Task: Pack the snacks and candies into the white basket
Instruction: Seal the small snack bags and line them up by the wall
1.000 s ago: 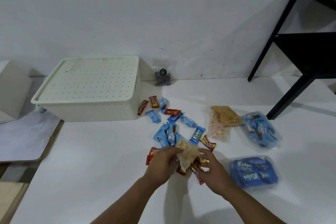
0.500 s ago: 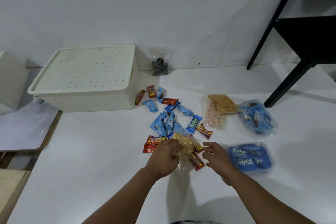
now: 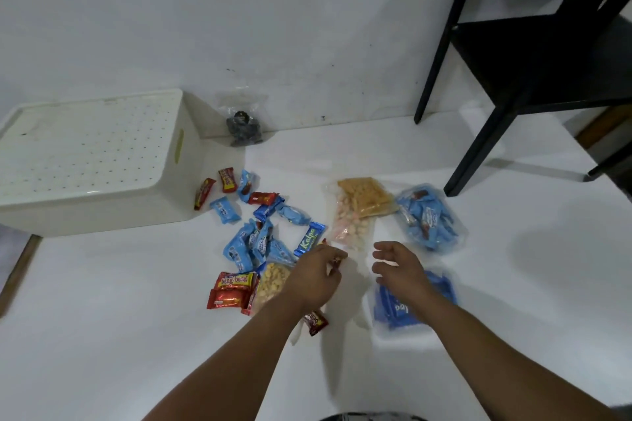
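The left hand [image 3: 316,278] is reaching over the pile of snacks with its fingers curled, and it seems to be pinching a small red-and-yellow wrapped candy [image 3: 337,260] at its fingertips, though motion blur is making that hard to confirm. The right hand [image 3: 398,265] is hovering just beside it with fingers loosely spread, gripping nothing, above a clear bag of dark blue packets [image 3: 410,306]. Under the left wrist a clear bag of pale round snacks [image 3: 272,282] is lying next to 2 red Beng-Beng bars [image 3: 231,289]. Light blue candies [image 3: 254,241] and a blue Kalpa bar [image 3: 307,238] are lying scattered farther back. To the right, a bag of orange crackers [image 3: 364,196] is lying over a bag of pink puffs [image 3: 352,225], beside a bag of light blue candies [image 3: 429,217]. The white basket [image 3: 95,161] is sitting upside down at the far left of the white table [image 3: 136,335], near the wall.
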